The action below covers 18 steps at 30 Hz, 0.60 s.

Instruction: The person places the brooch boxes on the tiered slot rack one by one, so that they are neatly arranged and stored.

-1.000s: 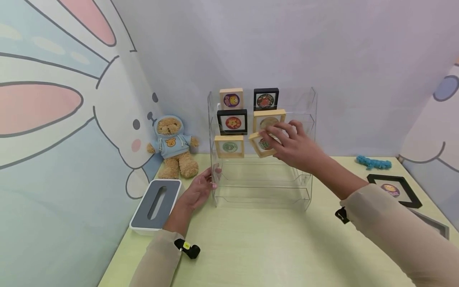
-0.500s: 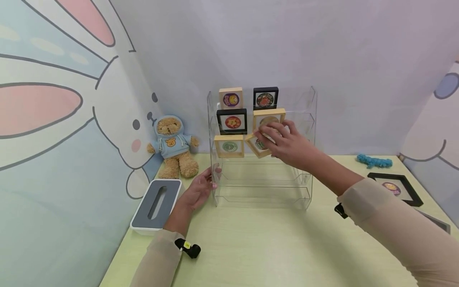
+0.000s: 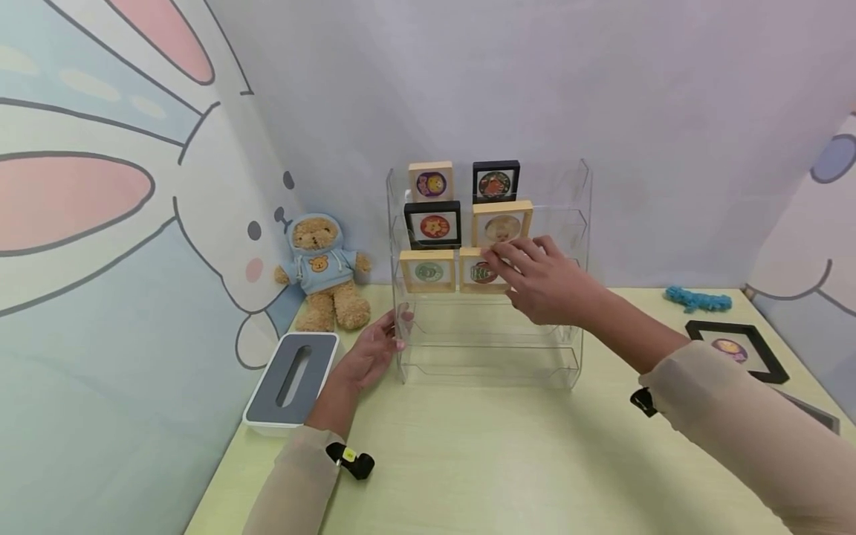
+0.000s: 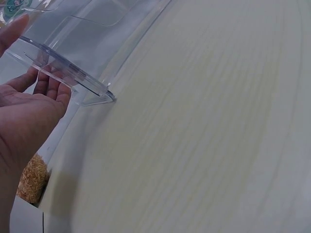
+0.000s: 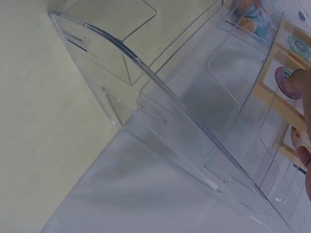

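Observation:
A clear acrylic tiered rack (image 3: 491,348) stands on the table with small picture frames on its upper three tiers. My left hand (image 3: 371,353) grips its left side panel low down; in the left wrist view the thumb and fingers lie on either side of the clear panel (image 4: 73,73). My right hand (image 3: 551,282) holds a light wooden picture frame (image 3: 475,281) by its upper right part on the third tier, and the fingers cover that corner. Left of it stands another wooden frame (image 3: 428,273) with a green picture. A wooden frame (image 3: 501,227) sits just above.
A teddy bear (image 3: 325,271) in a blue hoodie and a grey-topped tissue box (image 3: 293,381) are at left. At right lie a blue knitted-looking thing (image 3: 698,299), a large black frame (image 3: 756,365) and a grey edge. A black frame (image 3: 433,227) stands on the second tier.
The wooden frame under my right hand has turned from tilted to level on its tier. My right hand has shifted slightly down and right. The left hand has stayed put.

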Each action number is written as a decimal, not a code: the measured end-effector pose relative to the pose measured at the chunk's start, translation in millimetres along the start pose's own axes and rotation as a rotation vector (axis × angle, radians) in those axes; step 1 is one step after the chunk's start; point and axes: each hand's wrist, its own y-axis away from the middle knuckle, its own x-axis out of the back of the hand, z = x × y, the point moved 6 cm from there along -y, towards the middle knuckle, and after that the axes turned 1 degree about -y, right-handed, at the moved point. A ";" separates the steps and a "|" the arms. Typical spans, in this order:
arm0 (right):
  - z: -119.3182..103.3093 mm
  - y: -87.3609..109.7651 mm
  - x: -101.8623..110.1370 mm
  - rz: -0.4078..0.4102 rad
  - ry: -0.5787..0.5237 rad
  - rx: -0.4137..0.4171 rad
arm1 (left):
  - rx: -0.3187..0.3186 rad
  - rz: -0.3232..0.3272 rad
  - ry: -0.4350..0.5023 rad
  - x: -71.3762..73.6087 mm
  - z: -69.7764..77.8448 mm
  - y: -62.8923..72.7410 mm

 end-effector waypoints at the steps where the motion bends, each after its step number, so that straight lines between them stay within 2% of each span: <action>1: 0.1 1.1 1.5 0.006 -0.027 -0.006 | -0.002 -0.002 -0.002 -0.4 0.6 0.0; 5: 4.3 9.4 9.3 0.077 -0.119 -0.015 | -0.004 -0.010 -0.010 -0.6 1.6 0.1; 9: 15.8 25.8 17.6 0.173 -0.175 -0.022 | -0.012 -0.022 -0.026 0.4 0.7 0.2; 13: 30.9 52.3 24.0 0.238 -0.185 -0.064 | -0.018 -0.022 -0.040 1.1 0.3 0.0; 18: 50.2 96.9 34.5 0.297 -0.195 -0.161 | -0.005 -0.012 -0.035 1.2 0.7 0.4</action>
